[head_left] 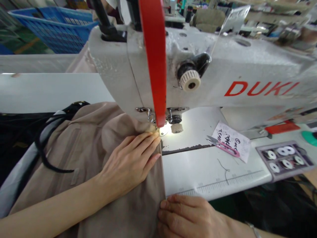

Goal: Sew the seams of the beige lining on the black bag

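We saw the machine (213,72) reaching over the worktop (183,172), with the cloth (121,211) spread on its left side. The cloth's right edge ran nearly straight from beside the lit spot (164,130) toward us; by our judgement that line counted most, since both our hands lay along it. The red bar (156,66) hung in front, so we could not make out the needle. Our left hand (132,157) was nearer the lit spot, flat on the cloth, fingers stretched forward and pressed together. Our right hand (188,215) was nearer us, fingers curled at the edge; whether it pinched the cloth, we could not tell. Farther right lay the tray (292,172), the paper (244,147), the snips (230,149) partly on it, and the tray's bobbins (282,151).
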